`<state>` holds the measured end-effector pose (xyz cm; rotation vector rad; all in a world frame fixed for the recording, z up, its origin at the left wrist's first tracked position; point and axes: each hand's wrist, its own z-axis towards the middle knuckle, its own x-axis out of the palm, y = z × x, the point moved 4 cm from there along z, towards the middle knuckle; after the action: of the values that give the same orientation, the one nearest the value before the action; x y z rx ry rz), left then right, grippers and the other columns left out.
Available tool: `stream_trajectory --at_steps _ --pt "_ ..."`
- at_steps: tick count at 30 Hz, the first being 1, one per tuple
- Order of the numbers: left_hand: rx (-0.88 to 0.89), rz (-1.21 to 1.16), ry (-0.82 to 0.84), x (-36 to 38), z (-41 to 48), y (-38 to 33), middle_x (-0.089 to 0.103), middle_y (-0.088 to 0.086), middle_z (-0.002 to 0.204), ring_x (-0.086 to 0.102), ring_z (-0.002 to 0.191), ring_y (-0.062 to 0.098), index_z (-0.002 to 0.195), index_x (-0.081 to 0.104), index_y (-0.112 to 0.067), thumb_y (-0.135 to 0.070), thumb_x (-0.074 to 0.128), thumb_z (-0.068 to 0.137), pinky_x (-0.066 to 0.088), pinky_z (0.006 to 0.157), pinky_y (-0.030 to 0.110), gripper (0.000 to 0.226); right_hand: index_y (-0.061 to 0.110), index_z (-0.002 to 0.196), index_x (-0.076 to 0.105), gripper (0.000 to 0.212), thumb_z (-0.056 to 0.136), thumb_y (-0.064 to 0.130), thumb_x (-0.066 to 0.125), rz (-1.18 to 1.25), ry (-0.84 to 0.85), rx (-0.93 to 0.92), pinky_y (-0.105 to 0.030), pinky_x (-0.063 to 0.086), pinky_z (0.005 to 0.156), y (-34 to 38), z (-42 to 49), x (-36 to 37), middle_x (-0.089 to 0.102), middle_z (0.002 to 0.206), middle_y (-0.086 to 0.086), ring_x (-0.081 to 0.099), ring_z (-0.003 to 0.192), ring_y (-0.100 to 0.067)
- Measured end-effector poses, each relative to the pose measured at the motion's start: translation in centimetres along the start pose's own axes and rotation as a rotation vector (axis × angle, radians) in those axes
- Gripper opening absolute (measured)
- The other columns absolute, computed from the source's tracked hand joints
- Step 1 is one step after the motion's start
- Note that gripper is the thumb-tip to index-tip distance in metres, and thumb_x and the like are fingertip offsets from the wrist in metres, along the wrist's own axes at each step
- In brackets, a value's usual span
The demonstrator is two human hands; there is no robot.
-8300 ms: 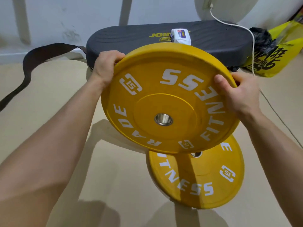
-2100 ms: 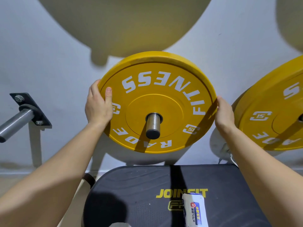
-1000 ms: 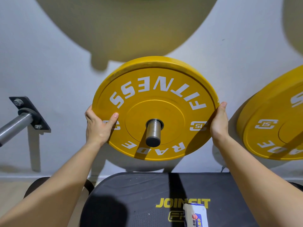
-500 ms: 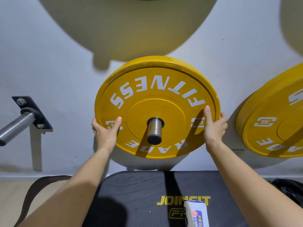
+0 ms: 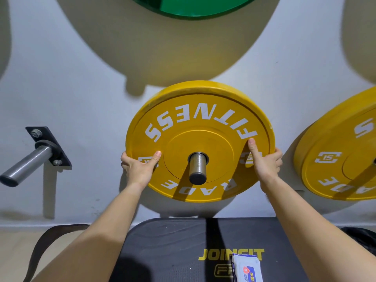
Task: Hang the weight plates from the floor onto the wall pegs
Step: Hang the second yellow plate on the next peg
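A yellow weight plate (image 5: 200, 123) with white lettering hangs on a steel wall peg (image 5: 197, 168) that pokes through its centre hole. My left hand (image 5: 138, 168) grips its lower left rim, thumb on the face and fingers behind the edge. On the right rim my right hand (image 5: 263, 160) holds the same way, thumb pointing up across the face. A second yellow plate (image 5: 337, 151) hangs on the wall at the right edge. A bare steel peg (image 5: 26, 166) on a black bracket juts from the wall at the left.
A green plate (image 5: 195, 7) hangs high on the wall at the top. Below me lies a black padded platform (image 5: 173, 247) with yellow lettering and a white packet (image 5: 247, 269) on it. A dark strap (image 5: 42, 247) curls on the floor at the left.
Since lifting the plate off the floor I have put it on the middle peg. In the last second both hands slid lower on the rim and my right thumb came onto the face.
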<state>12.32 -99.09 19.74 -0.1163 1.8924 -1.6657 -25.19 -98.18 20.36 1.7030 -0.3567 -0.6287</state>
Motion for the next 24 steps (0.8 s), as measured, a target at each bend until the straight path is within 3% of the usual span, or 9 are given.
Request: stream_trajectory --at_steps 7,11,16,19,21,24 --pt "0.033 0.201 0.047 -5.0 -1.3 -7.7 0.019 0.015 0.159 0.035 0.141 0.041 0.155 0.007 -0.023 -0.056 0.08 0.076 0.035 0.11 0.056 0.113 0.014 0.147 0.024 0.09 0.08 0.043 0.078 -0.193 -0.108 0.053 -0.045 0.027 0.112 7.7 -2.6 -3.0 0.022 0.152 -0.02 0.022 0.14 -0.041" --pt "0.058 0.259 0.106 -9.2 -2.3 -16.0 0.024 0.013 0.158 0.037 0.141 0.037 0.155 0.019 -0.021 -0.057 0.076 0.079 0.035 0.113 0.051 0.102 0.012 0.144 0.032 0.082 0.082 0.045 0.074 -0.318 -0.085 0.093 -0.042 0.023 0.115 17.0 -4.4 -4.8 0.028 0.15 -0.024 0.027 0.14 -0.042" --pt "0.063 0.308 0.199 -14.4 -4.1 -26.1 0.036 0.011 0.153 0.042 0.138 0.031 0.152 0.034 -0.015 -0.055 0.07 0.085 0.036 0.113 0.044 0.086 0.011 0.136 0.045 0.067 0.084 0.047 0.067 -0.433 0.054 0.094 -0.048 0.036 0.109 28.7 -8.7 -5.8 0.031 0.145 -0.021 0.043 0.126 -0.044" --pt "0.098 0.301 0.278 -17.5 -5.0 -31.6 0.042 0.008 0.151 0.045 0.136 0.027 0.15 0.038 -0.017 -0.052 0.069 0.087 0.037 0.11 0.041 0.079 0.011 0.109 0.061 0.044 0.085 0.047 0.063 -0.463 0.129 0.059 -0.048 0.039 0.106 34.4 -11.4 -5.7 0.037 0.138 -0.021 0.046 0.118 -0.043" --pt "0.125 0.289 0.321 -19.7 -5.5 -35.2 0.045 0.006 0.149 0.047 0.135 0.025 0.149 0.041 -0.018 -0.049 0.068 0.09 0.037 0.108 0.038 0.072 0.015 0.081 0.059 0.032 0.086 0.047 0.061 -0.464 0.155 0.031 -0.045 0.043 0.101 38.2 -13.5 -5.7 0.047 0.13 -0.022 0.049 0.113 -0.042" --pt "0.15 0.282 0.36 -23.1 -6.2 -39.7 0.05 0.004 0.147 0.049 0.132 0.023 0.147 0.044 -0.019 -0.046 0.066 0.091 0.039 0.106 0.038 0.066 0.014 0.075 0.055 0.031 0.085 0.043 0.061 -0.458 0.19 -0.026 -0.041 0.047 0.086 43.0 -16.7 -5.8 0.063 0.105 -0.019 0.058 0.101 -0.037"
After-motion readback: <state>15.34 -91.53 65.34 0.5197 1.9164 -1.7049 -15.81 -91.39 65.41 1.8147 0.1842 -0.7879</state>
